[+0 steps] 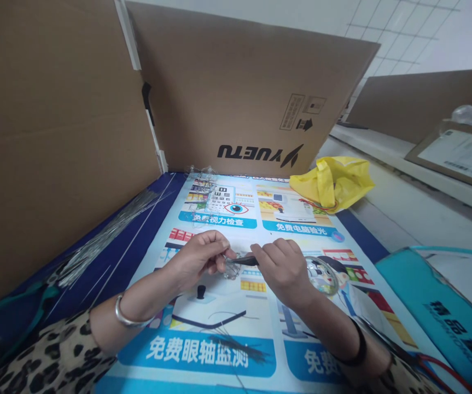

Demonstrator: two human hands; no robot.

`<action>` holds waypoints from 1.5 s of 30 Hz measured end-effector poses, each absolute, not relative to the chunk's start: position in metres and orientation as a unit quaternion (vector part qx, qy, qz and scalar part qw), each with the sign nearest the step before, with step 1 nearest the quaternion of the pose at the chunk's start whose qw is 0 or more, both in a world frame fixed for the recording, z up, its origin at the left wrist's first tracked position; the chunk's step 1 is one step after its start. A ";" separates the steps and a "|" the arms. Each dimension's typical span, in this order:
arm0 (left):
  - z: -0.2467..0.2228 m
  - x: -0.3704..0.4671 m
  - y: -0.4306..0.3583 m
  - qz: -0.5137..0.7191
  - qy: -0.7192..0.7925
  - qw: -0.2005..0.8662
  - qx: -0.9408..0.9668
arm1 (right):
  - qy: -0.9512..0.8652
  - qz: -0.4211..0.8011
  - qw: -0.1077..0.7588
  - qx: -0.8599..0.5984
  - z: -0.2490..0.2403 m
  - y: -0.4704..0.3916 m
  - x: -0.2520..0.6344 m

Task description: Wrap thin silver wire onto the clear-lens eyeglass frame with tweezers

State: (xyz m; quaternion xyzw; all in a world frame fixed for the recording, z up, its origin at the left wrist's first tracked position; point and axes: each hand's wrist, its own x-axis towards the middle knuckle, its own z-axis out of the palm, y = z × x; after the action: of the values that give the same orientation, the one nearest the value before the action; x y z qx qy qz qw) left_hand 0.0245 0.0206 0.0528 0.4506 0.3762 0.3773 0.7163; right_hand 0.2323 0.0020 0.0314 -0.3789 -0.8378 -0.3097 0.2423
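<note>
My left hand (203, 254) is closed, its thumb and fingers pinching a small tangle of clear, shiny wire (232, 270). From the right, my right hand (283, 269) wraps round a dark tool with a tapered tip, which looks like tweezers (247, 261). That tip reaches the wire tangle at my left fingertips; whether it grips a strand is too small to tell. Both hands are above the printed poster sheet (274, 312). Below them lie loose thin dark wires (239, 345). A round clear dish or roll (321, 275) is partly hidden behind my right wrist.
Cardboard panels (236, 87) wall the back and left. A bundle of straight wires (100, 241) and teal-handled pliers (34, 306) lie left. Wire pieces (203, 178) sit at the back. A yellow bag (334, 183), a teal box (436, 306) and a red-handled tool (436, 364) are right.
</note>
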 end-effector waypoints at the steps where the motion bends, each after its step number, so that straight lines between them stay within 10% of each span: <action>1: 0.052 0.024 0.021 0.374 0.376 0.715 0.455 | -0.839 -0.313 0.240 -0.375 0.031 0.002 0.233; 45: 0.065 0.020 0.020 0.337 0.396 0.641 0.564 | -0.836 -0.332 0.238 -0.368 0.033 -0.001 0.230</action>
State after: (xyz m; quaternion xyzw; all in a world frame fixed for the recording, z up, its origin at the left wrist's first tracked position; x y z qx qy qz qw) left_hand 0.0198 0.0198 0.0649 0.5643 0.3963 0.3367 0.6412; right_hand 0.2296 -0.0011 0.0325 -0.3677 -0.8355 -0.3318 0.2379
